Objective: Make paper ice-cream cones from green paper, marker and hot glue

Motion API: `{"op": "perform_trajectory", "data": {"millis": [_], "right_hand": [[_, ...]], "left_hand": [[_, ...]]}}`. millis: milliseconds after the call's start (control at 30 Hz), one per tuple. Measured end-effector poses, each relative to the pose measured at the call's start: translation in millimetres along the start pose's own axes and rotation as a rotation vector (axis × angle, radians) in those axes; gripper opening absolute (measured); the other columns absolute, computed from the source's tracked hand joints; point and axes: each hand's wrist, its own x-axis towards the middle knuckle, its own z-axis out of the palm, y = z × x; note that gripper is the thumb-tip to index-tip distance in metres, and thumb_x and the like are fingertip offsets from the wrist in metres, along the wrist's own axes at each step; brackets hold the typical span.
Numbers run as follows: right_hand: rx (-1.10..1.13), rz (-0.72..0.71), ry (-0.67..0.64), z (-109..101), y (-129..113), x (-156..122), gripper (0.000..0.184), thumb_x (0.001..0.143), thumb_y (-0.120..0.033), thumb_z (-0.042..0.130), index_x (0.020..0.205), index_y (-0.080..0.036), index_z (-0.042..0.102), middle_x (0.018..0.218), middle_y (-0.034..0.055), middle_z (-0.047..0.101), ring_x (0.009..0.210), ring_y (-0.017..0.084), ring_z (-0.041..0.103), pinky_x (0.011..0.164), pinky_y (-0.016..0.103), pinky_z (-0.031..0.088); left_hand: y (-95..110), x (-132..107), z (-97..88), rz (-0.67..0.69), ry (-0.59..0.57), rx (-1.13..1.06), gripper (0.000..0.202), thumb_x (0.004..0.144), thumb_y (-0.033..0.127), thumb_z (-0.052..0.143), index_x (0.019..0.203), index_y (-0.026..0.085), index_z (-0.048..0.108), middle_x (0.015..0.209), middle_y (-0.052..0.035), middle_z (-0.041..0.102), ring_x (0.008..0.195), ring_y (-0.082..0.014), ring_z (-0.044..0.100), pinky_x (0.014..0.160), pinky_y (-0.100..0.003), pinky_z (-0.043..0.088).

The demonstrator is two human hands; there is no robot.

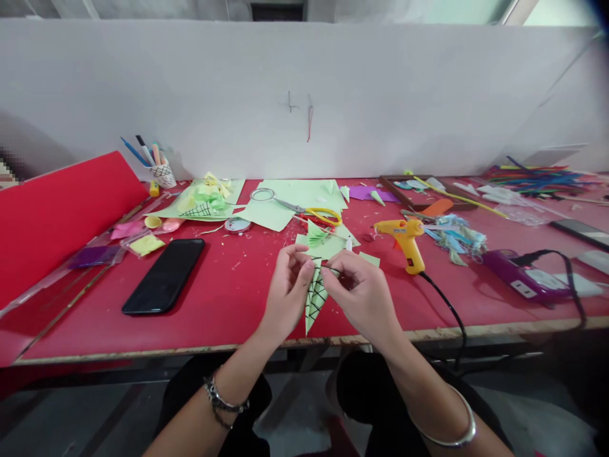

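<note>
1. Head view: we see a green paper cone with black grid lines, held between both hands just above the near edge of the red surface, tip pointing down.
2. Our left hand pinches the cone's upper left edge with thumb and fingertips. Our right hand is closed on the upper right edge; whether it also grips a thin strand there, we cannot tell.
3. We judge the cone very light, thin and soft. It would crease or flatten under a firm squeeze, and the tip bends easily.
4. The best hold seems to be a light fingertip pinch at the open rim or along the seam, not across the hollow middle.
5. Just beyond the right hand stands a yellow glue gun. Scissors lie beyond both hands, and a phone lies left of the left hand.
6. We can read no writing. The cone's marks are plain lines, and any label on the glue gun is too small to make out.
</note>
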Motion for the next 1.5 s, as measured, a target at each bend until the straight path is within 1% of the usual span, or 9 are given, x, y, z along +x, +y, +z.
{"op": "perform_trajectory", "data": {"millis": [233, 433, 667, 833, 967, 1267, 1500], "right_hand": [[-0.028, -0.003, 0.026, 1.3, 0.6, 0.2, 0.023, 0.072, -0.016, 0.048, 0.054, -0.018, 0.035, 0.055, -0.0041, 0.038, 0.049, 0.007, 0.033, 0.046, 0.021, 0.028], [-0.033, 0.004, 0.032, 3.4, 2.3, -0.6, 0.021, 0.073, -0.016, 0.047, 0.054, -0.018, 0.037, 0.055, -0.0037, 0.04, 0.049, 0.007, 0.033, 0.046, 0.021, 0.028], [-0.032, 0.01, 0.034, 4.1, 2.6, -0.4, 0.022, 0.072, -0.016, 0.047, 0.054, -0.018, 0.036, 0.055, -0.0036, 0.039, 0.05, 0.007, 0.033, 0.047, 0.022, 0.028], [-0.014, 0.026, 0.03, 2.9, 3.3, 0.7, 0.021, 0.072, -0.016, 0.047, 0.054, -0.018, 0.037, 0.055, -0.0036, 0.039, 0.049, 0.007, 0.033, 0.047, 0.022, 0.028], [-0.005, 0.035, 0.032, 2.4, 3.8, 0.9, 0.02, 0.073, -0.016, 0.047, 0.054, -0.018, 0.038, 0.056, -0.0035, 0.04, 0.05, 0.007, 0.034, 0.047, 0.022, 0.029], [0.009, 0.038, 0.041, 3.7, 4.2, 2.0, 0.021, 0.073, -0.017, 0.047, 0.054, -0.018, 0.039, 0.058, -0.0023, 0.042, 0.052, 0.008, 0.036, 0.048, 0.023, 0.03], [0.086, 0.096, 0.015, 1.8, 3.1, 3.4, 0.022, 0.076, -0.022, 0.047, 0.055, -0.017, 0.042, 0.057, -0.002, 0.042, 0.051, 0.008, 0.037, 0.048, 0.023, 0.031]], "left_hand": [[-0.9, 0.2, 1.8, 0.002, -0.009, -0.011, 0.023, 0.081, 0.034, 0.048, 0.099, 0.02, 0.043, 0.077, 0.0014, 0.047, 0.07, -0.0094, 0.047, 0.062, -0.02, 0.04], [-0.9, 1.0, 1.8, 0.003, -0.024, -0.033, 0.022, 0.082, 0.032, 0.048, 0.099, 0.02, 0.042, 0.076, 0.002, 0.045, 0.069, -0.0086, 0.046, 0.061, -0.019, 0.039], [-3.0, 1.3, 0.8, 0.022, -0.008, 0.037, 0.024, 0.08, 0.032, 0.049, 0.1, 0.02, 0.042, 0.08, 0.0003, 0.046, 0.071, -0.0098, 0.048, 0.06, -0.019, 0.04], [-4.2, 0.5, -0.7, 0.03, -0.034, 0.058, 0.027, 0.081, 0.031, 0.049, 0.104, 0.021, 0.04, 0.085, -0.0009, 0.045, 0.073, -0.0101, 0.047, 0.06, -0.02, 0.04], [-3.1, -0.1, -0.9, 0.056, -0.035, 0.079, 0.031, 0.081, 0.03, 0.049, 0.108, 0.022, 0.038, 0.086, -0.0008, 0.044, 0.073, -0.0098, 0.046, 0.06, -0.02, 0.04], [-6.4, -0.5, -1.8, 0.122, -0.035, 0.121, 0.031, 0.082, 0.028, 0.048, 0.111, 0.023, 0.037, 0.09, -0.0017, 0.045, 0.078, -0.0107, 0.047, 0.067, -0.023, 0.04], [-5.7, 0.0, -2.5, 0.138, -0.052, 0.092, 0.033, 0.081, 0.027, 0.049, 0.111, 0.023, 0.037, 0.09, -0.0022, 0.044, 0.077, -0.0113, 0.047, 0.065, -0.023, 0.04]]}}
